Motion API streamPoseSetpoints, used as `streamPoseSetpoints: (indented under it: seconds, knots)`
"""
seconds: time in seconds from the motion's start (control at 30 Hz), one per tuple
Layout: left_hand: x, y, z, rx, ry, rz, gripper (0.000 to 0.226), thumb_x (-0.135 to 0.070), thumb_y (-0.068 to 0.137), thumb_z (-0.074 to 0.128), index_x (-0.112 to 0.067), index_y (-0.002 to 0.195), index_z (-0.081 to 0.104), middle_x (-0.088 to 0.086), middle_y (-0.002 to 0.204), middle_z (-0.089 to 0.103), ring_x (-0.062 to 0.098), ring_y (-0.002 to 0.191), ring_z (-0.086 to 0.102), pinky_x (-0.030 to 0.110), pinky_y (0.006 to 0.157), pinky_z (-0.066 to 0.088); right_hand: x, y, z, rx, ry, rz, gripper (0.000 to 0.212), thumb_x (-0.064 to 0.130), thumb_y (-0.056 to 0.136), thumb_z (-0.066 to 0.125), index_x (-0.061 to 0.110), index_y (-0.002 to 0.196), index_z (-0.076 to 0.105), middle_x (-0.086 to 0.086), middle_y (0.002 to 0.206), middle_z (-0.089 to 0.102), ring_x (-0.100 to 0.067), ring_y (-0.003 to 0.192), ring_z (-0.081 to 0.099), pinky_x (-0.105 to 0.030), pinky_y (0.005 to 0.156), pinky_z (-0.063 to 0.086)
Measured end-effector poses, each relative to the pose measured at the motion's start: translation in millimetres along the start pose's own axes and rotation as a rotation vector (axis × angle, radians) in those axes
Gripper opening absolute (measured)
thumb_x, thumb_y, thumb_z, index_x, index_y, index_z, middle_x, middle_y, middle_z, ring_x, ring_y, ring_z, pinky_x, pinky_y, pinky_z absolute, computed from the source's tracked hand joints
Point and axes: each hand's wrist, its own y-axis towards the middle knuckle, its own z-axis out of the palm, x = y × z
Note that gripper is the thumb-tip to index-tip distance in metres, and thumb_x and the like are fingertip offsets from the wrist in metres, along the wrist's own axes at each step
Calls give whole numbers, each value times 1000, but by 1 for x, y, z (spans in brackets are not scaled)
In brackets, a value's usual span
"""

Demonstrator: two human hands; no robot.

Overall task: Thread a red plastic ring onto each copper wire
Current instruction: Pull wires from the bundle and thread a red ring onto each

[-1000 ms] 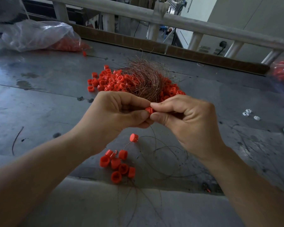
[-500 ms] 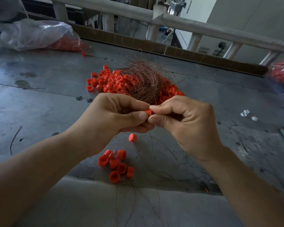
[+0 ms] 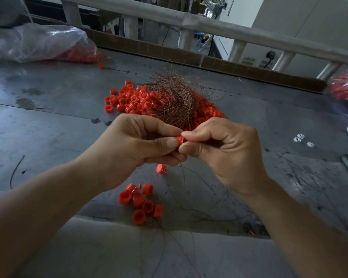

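Item: small red plastic ring [image 3: 180,139], pinched between the thumb and forefinger tips of left hand [image 3: 137,145] and right hand [image 3: 225,151], the other fingers curled in. Thin copper wire [image 3: 183,174] trails from the pinch toward 6 o'clock. Loose red rings [image 3: 141,201] lie on the grey metal table [image 3: 48,125], 6 o'clock. Heap of red rings [image 3: 129,99] under tangled copper wire bundle [image 3: 175,101], 12 o'clock. Clear plastic bag [image 3: 40,43], 10 o'clock.

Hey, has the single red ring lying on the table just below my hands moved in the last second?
No. The single red ring keeps the same spot just beyond the small cluster of red rings nearer the table edge.
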Motion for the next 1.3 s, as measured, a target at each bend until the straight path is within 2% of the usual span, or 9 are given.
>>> streamPoseSetpoints:
  seconds: [0.17,0.43,0.57,0.77,0.93,1.07,1.17,1.23,1.3]
  knots:
    - [0,2,-2,37,3,-28,20,-14,57,73,-15,77,75,9,70,72,17,65,70,18,57,54,0,2,-3,47,43,40,28,14,64,73,12,91,64,-2,74,65,-16,69,65,-33,63,54]
    - [-1,0,-2,85,-27,-31,33,-14,55,74,-18,88,74,11,75,72,20,67,71,21,56,54,3,3,-2,95,126,136,20,19,65,72,23,84,65,7,74,62,-8,69,62,-24,64,52]
    - [-2,0,-3,93,-51,-48,45,-6,60,74,-14,103,65,13,73,71,21,64,70,22,55,55,9,4,-7,261,72,112,29,30,73,65,23,102,62,6,82,58,-2,80,56,-15,72,45]
    - [-4,-3,4,110,-27,10,55,-21,68,71,-17,118,48,11,74,71,22,69,70,23,58,54,6,5,0,266,-105,80,29,46,80,43,20,82,57,12,80,47,2,74,48,-11,67,39]
    - [-1,-6,11,50,114,124,62,-23,63,73,-27,118,44,10,70,70,17,62,69,22,57,53,10,1,4,264,-189,40,42,43,85,36,8,84,58,13,81,43,2,74,46,-13,67,39]
    - [-2,-9,13,39,93,172,59,-26,63,67,-30,118,45,14,70,70,21,61,69,25,55,54,15,0,6,234,-170,33,10,18,89,50,17,80,50,17,79,40,6,70,43,-9,66,36]
    - [-2,-12,14,36,103,196,57,-26,66,65,-30,119,46,12,68,69,20,58,69,25,54,54,21,-1,9,217,-158,8,10,12,85,51,18,78,47,15,77,41,4,69,42,-10,65,36]
    - [-3,-12,15,42,114,197,56,-26,67,65,-29,119,45,11,68,69,19,59,69,25,54,54,18,-1,9,217,-147,18,11,14,87,51,18,77,47,15,77,41,4,68,42,-10,65,37]
    - [-3,-11,15,40,126,181,56,-27,66,65,-28,119,46,11,69,69,21,61,69,25,55,54,18,0,6,226,-122,22,16,28,92,50,18,79,49,14,78,42,4,70,44,-10,66,37]
